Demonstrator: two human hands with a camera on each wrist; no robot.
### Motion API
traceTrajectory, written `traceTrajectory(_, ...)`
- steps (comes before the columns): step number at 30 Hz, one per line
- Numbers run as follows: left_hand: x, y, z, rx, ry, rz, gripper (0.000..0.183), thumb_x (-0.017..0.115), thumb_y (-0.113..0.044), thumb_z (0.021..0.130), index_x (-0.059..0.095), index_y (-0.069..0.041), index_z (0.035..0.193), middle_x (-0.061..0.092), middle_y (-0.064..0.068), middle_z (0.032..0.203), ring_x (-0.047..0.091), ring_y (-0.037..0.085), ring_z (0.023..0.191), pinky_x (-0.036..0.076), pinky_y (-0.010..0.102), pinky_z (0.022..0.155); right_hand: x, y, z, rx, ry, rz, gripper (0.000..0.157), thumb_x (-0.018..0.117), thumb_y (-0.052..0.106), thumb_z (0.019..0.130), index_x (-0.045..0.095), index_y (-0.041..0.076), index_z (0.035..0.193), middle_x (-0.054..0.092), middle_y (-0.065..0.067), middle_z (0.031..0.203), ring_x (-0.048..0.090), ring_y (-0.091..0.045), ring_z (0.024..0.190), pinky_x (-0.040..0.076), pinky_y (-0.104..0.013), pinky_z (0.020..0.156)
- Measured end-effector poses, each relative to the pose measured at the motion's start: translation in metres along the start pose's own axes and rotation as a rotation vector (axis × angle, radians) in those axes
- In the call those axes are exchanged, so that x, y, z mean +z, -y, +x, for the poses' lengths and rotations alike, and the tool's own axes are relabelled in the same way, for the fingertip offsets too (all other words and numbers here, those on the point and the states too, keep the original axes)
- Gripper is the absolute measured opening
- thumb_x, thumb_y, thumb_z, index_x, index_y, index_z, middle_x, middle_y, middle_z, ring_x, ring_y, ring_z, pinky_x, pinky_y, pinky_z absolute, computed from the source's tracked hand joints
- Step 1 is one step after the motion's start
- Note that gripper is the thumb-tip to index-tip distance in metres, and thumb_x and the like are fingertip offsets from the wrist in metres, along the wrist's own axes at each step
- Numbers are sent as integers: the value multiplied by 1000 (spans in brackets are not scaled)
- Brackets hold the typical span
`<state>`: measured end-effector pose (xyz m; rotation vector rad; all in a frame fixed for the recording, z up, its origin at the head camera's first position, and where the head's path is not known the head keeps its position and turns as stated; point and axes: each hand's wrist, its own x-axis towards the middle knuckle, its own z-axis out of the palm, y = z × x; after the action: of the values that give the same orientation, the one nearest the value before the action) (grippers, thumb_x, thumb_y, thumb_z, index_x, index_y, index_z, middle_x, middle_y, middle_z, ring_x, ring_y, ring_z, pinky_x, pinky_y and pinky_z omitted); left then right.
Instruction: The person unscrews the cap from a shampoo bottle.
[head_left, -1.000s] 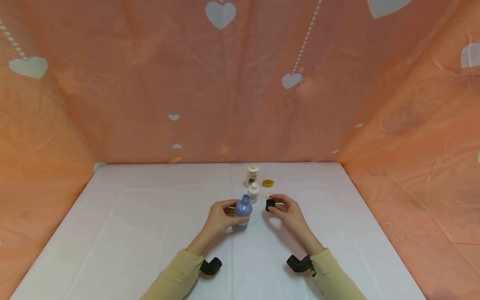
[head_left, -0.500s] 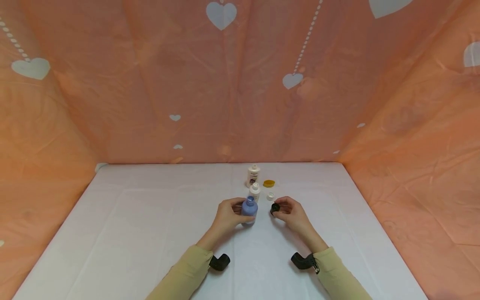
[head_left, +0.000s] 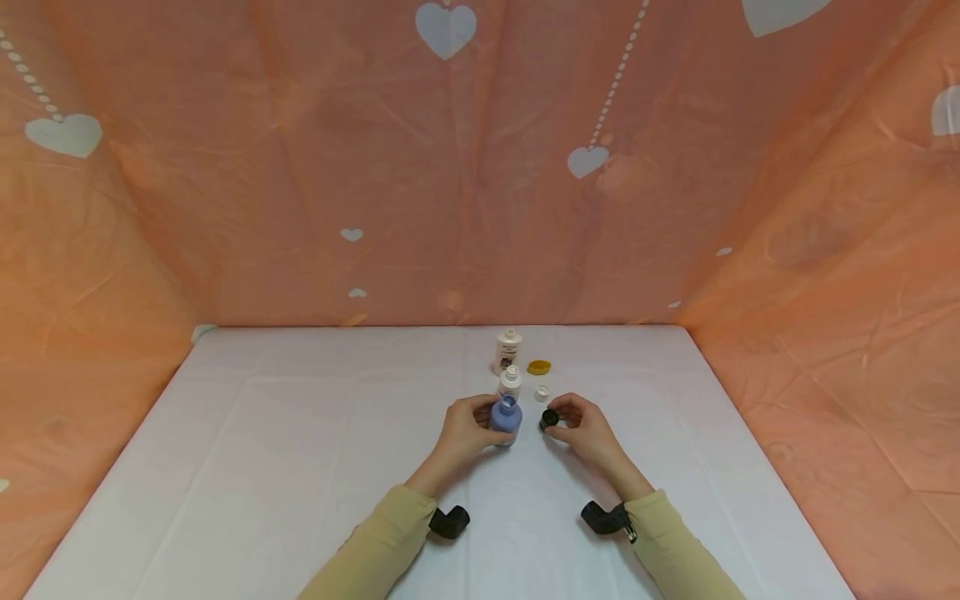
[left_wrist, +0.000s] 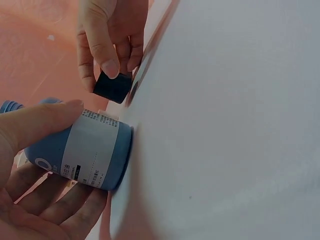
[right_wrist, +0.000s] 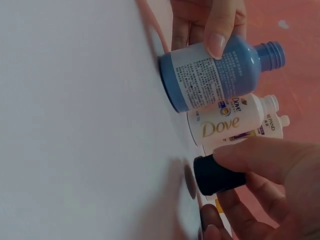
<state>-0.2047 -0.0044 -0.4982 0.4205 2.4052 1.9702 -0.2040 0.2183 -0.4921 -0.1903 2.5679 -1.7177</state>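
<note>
My left hand (head_left: 462, 432) grips a blue bottle (head_left: 506, 420) around its body, thumb on one side and fingers on the other. The bottle stands upright with its threaded neck uncovered; a white label (left_wrist: 91, 147) shows in the left wrist view. Between thumb and fingers, my right hand (head_left: 589, 429) pinches a black cap (right_wrist: 216, 175) just above the table, to the right of the bottle. The cap's hollow side faces up in the head view. Right behind the blue bottle is a white Dove bottle (right_wrist: 227, 119), uncapped and partly hidden by it.
Farther back stands a taller white bottle (head_left: 507, 350) with an uncovered neck. Beside it lies a yellow cap (head_left: 538, 367), and a small white cap (head_left: 542, 393) lies nearer. A white cloth (head_left: 300, 467) covers the table, and an orange curtain (head_left: 465, 208) rises behind.
My left hand has moved right with the blue bottle, now in front of the Dove bottle. My right hand has shifted slightly right and tipped the black cap, so its hollow shows.
</note>
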Motion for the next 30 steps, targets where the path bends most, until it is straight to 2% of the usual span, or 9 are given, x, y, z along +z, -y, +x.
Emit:
traceTrajectory(11, 6, -1, 2, 0, 8, -19, 60, 86, 5, 62, 61, 8, 117, 64, 22, 112, 63, 32, 102, 53, 32, 85, 2, 1, 0, 33, 6, -77, 33, 74, -8, 74, 63, -1, 104, 65, -10, 101, 58, -27, 99, 45, -37, 86)
traceTrajectory(19, 8, -3, 0, 80, 21, -17, 55, 84, 7, 64, 62, 8, 114, 65, 19, 110, 64, 27, 100, 53, 29, 84, 2, -1, 1, 27, 16, -125, 32, 76, -3, 76, 64, 3, 105, 65, -7, 102, 57, -24, 101, 43, -40, 87)
traceTrajectory(26, 10, -2, 1, 0, 37, -25, 59, 84, 6, 65, 60, 5, 119, 63, 20, 116, 61, 31, 106, 51, 32, 89, 1, 0, 0, 16, 18, -149, 32, 77, -2, 74, 64, 4, 103, 65, -5, 100, 57, -24, 100, 44, -39, 85)
traceTrajectory(30, 9, -2, 1, 4, 50, -12, 62, 85, 2, 66, 59, 3, 122, 62, 19, 119, 61, 30, 108, 50, 32, 90, 0, 1, 0, 13, 20, -154, 33, 77, -3, 73, 64, 4, 103, 65, -5, 100, 57, -23, 99, 44, -37, 84)
